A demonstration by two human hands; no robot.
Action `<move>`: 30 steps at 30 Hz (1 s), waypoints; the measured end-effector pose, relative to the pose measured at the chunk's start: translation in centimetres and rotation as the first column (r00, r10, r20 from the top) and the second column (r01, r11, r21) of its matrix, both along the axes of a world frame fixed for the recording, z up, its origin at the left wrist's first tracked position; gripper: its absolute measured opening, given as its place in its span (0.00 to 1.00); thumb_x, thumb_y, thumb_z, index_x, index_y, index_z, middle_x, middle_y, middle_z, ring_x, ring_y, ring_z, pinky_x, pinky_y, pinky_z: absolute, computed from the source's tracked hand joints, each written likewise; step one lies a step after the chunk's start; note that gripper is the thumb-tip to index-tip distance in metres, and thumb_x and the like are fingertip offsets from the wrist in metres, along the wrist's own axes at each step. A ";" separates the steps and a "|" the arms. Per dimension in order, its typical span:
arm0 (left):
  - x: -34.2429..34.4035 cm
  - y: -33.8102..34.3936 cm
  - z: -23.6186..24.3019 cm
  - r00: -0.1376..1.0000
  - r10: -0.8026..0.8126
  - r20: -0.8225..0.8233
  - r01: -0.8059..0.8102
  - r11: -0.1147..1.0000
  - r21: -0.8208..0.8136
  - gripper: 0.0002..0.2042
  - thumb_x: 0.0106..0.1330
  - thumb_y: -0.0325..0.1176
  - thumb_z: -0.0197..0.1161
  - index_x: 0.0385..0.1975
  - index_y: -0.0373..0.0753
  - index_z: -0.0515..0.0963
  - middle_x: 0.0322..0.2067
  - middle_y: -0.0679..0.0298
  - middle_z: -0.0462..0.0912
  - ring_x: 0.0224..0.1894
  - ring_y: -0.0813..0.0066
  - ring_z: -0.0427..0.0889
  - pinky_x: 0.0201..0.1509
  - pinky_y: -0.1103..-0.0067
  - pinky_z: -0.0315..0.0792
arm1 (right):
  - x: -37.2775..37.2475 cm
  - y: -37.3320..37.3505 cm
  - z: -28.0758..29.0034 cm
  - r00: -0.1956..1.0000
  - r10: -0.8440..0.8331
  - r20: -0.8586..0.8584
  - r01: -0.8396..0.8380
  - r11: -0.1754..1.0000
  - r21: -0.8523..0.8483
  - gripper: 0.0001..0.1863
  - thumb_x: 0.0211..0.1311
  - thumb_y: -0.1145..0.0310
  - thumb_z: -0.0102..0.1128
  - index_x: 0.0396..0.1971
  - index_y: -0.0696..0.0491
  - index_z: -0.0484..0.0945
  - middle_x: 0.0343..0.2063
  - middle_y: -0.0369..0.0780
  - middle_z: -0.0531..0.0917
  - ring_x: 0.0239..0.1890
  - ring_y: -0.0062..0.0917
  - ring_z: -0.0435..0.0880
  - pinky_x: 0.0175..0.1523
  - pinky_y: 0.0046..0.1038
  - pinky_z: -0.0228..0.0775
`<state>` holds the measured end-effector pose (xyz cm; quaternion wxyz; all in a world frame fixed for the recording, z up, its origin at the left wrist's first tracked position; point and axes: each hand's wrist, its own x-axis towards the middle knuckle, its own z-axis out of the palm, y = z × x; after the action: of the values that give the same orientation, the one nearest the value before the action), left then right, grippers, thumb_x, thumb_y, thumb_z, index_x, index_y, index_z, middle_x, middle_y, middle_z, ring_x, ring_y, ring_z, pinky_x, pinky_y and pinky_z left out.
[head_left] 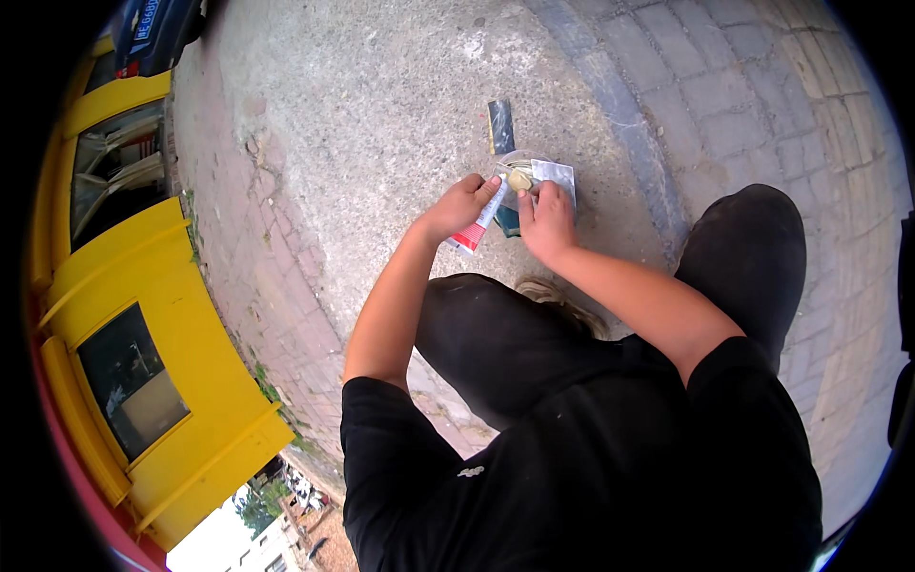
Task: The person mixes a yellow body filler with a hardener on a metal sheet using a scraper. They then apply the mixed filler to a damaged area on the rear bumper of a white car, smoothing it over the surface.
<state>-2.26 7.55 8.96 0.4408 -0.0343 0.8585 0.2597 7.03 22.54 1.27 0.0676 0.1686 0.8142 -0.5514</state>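
My left hand is closed round a white-and-red squeeze tube, held at a slant with its wide red end down. My right hand has its thumb on a small beige piece, just beside the tube's upper end; its other fingers are curled. Around them are a pale square sheet or packet and a pale round item, partly hidden and hard to make out. A dark green object shows between my hands. Just beyond them a narrow dark strip lies on the concrete.
My bent legs flank the work spot on the pavement. A yellow structure with dark windows runs along the left, and a dark car shows at the upper left. Grey pavers lie to the right.
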 end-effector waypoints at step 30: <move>2.2 0.5 -4.3 0.799 0.444 0.406 -0.545 0.820 0.175 0.21 0.75 0.46 0.49 0.46 0.31 0.75 0.32 0.61 0.81 0.28 0.77 0.78 0.32 0.79 0.74 | 0.6 -5.7 -2.6 0.909 -0.049 0.414 0.251 0.857 -0.451 0.28 0.72 0.50 0.42 0.26 0.61 0.77 0.23 0.49 0.81 0.30 0.42 0.81 0.39 0.40 0.68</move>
<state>-0.03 8.03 4.62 0.5012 -0.2411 0.6809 0.4765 7.63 16.83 -1.33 0.2243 0.3157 0.5999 -0.7001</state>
